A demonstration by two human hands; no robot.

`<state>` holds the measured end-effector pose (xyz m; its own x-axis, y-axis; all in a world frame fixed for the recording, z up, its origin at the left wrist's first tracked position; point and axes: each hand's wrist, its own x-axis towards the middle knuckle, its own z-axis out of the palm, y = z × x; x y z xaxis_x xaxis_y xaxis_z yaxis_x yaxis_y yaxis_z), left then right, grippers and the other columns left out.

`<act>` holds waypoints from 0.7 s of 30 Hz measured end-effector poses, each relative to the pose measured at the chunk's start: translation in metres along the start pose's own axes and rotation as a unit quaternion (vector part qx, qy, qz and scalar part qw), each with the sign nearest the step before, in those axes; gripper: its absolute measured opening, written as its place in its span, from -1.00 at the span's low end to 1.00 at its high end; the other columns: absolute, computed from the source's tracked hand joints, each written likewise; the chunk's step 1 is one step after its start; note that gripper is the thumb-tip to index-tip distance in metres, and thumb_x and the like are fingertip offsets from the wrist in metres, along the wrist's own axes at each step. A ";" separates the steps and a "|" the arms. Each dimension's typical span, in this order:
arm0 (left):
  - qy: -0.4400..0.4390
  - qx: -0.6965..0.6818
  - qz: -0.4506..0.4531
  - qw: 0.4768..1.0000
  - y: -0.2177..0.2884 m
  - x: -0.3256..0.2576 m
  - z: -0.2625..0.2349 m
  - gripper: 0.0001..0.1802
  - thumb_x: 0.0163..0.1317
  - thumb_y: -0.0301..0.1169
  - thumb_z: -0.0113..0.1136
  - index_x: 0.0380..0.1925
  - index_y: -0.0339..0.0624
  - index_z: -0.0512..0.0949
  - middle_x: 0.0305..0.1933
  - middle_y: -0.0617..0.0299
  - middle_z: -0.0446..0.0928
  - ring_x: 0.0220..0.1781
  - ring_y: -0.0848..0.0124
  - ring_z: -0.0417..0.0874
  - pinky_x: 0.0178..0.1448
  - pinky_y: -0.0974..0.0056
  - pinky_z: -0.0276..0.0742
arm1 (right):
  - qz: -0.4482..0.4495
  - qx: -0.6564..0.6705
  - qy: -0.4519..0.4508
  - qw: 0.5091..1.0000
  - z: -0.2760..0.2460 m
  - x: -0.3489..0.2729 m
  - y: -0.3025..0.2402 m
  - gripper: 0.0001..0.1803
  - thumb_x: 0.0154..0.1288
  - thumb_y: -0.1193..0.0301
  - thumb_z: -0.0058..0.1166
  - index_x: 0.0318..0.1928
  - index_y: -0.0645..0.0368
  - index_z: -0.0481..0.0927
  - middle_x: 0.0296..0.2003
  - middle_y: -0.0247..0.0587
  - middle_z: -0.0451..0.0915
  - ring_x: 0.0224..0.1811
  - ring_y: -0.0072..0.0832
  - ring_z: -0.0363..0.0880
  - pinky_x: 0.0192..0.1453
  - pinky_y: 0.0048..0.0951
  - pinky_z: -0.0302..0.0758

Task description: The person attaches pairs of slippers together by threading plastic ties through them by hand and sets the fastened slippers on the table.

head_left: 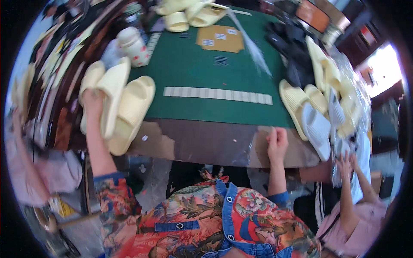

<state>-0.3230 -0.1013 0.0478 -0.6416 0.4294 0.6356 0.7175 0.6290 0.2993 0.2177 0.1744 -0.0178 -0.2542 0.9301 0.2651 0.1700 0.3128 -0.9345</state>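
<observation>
At the table's left end, my left hand [93, 102] is closed on a cream slide slipper [91, 75], its fingertips partly hidden by it. A second cream slipper [115, 92] leans against that one, and a third cream slipper [133, 107] lies to its right, sole down. My right hand [278, 141] is over the brown front strip of the table, fingers curled in a pinch. Whatever it might hold is too small to make out. To its right are a cream slipper [294, 105] and a grey slipper [316, 129].
A green mat [193, 71] covers the table, with a pale strip [217, 94] across it. Brown cardboard [221, 45] and more cream slippers [206, 15] lie at the back. A white bottle [132, 46] stands back left. Co-workers' hands [344, 165] show at right, another person's arm [26, 148] at left.
</observation>
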 end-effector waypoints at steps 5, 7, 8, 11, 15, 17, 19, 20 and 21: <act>-0.180 -0.093 -0.061 0.977 0.015 0.001 -0.033 -0.67 0.08 -0.31 0.12 -0.53 -0.39 0.30 -0.54 0.07 0.31 -0.47 0.34 0.26 -0.34 0.21 0.26 | -0.005 -0.065 0.006 0.998 0.005 0.005 -0.007 -0.88 0.24 0.41 -0.05 -0.40 0.19 0.40 -0.65 -0.40 0.40 -0.60 -0.74 0.33 -0.50 -0.67 0.29; -0.151 -0.018 -0.015 0.988 0.030 -0.005 -0.053 -0.62 0.13 -0.27 0.07 -0.27 -0.47 0.39 -0.30 -0.02 0.45 -0.28 0.32 0.41 -0.14 0.30 0.33 | 0.014 -0.010 0.003 1.000 0.002 0.006 -0.010 -0.90 0.26 0.43 -0.08 -0.38 0.18 0.38 -0.63 -0.46 0.37 -0.59 -0.77 0.30 -0.52 -0.71 0.24; -0.248 -0.011 -0.063 0.967 0.061 0.001 -0.071 -0.55 0.18 -0.27 0.02 -0.10 -0.50 0.37 -0.15 -0.06 0.47 -0.13 0.29 0.46 -0.02 0.32 0.33 | 0.027 0.014 0.008 1.000 -0.006 0.006 -0.010 -0.90 0.27 0.44 -0.09 -0.38 0.18 0.37 -0.63 -0.47 0.36 -0.60 -0.77 0.30 -0.53 -0.71 0.24; -0.263 -0.121 -0.061 0.955 0.051 -0.003 -0.087 -0.58 0.25 -0.27 -0.05 -0.05 -0.45 0.37 -0.10 -0.02 0.48 -0.07 0.29 0.48 0.06 0.31 0.32 | 0.046 0.076 0.068 0.994 -0.025 0.006 -0.019 -0.87 0.25 0.43 -0.06 -0.41 0.22 0.38 -0.65 -0.51 0.34 -0.63 -0.79 0.26 -0.55 -0.69 0.22; -0.253 -0.056 -0.021 0.966 0.052 -0.012 -0.109 -0.61 0.26 -0.29 -0.06 -0.07 -0.42 0.40 -0.10 -0.03 0.48 -0.08 0.29 0.48 0.05 0.32 0.33 | 0.008 0.021 0.207 0.978 -0.073 0.027 -0.038 -0.86 0.19 0.40 0.04 -0.36 0.22 0.43 -0.61 -0.58 0.32 -0.58 -0.82 0.20 -0.51 -0.73 0.17; -0.202 -0.014 -0.025 0.979 0.062 -0.020 -0.114 -0.62 0.25 -0.29 -0.04 -0.09 -0.41 0.42 -0.11 -0.01 0.49 -0.08 0.27 0.49 0.04 0.31 0.34 | -0.001 -0.059 0.241 0.969 -0.107 0.041 -0.034 -0.82 0.16 0.38 0.08 -0.31 0.23 0.45 -0.65 -0.56 0.31 -0.60 -0.79 0.20 -0.51 -0.71 0.18; -0.136 -0.021 -0.036 0.990 0.068 -0.031 -0.111 -0.62 0.24 -0.27 -0.02 -0.10 -0.40 0.43 -0.11 0.00 0.49 -0.07 0.28 0.49 0.04 0.30 0.35 | -0.023 -0.182 0.334 0.924 -0.143 0.052 -0.042 -0.78 0.13 0.38 0.11 -0.26 0.23 0.47 -0.65 -0.54 0.34 -0.60 -0.80 0.23 -0.51 -0.73 0.18; -0.104 -0.043 0.009 0.994 0.069 -0.035 -0.113 -0.66 0.25 -0.32 -0.03 -0.13 -0.40 0.45 -0.13 0.03 0.50 -0.10 0.32 0.50 0.03 0.32 0.37 | -0.019 -0.210 0.361 0.908 -0.162 0.062 -0.036 -0.75 0.13 0.35 0.11 -0.24 0.24 0.47 -0.64 -0.49 0.39 -0.60 -0.77 0.28 -0.51 -0.70 0.22; -0.104 -0.047 0.011 0.993 0.072 -0.037 -0.114 -0.66 0.25 -0.32 -0.03 -0.13 -0.40 0.45 -0.13 0.03 0.50 -0.10 0.32 0.50 0.03 0.32 0.37 | -0.014 -0.236 0.387 0.891 -0.180 0.070 -0.032 -0.72 0.12 0.33 0.12 -0.23 0.26 0.47 -0.63 -0.43 0.43 -0.60 -0.73 0.33 -0.51 -0.67 0.26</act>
<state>-0.2172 -0.1455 0.1268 -0.6600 0.5733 0.4856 0.7483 0.5589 0.3572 0.3653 0.2641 0.0734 0.4373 0.7181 0.5414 0.6013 0.2143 -0.7698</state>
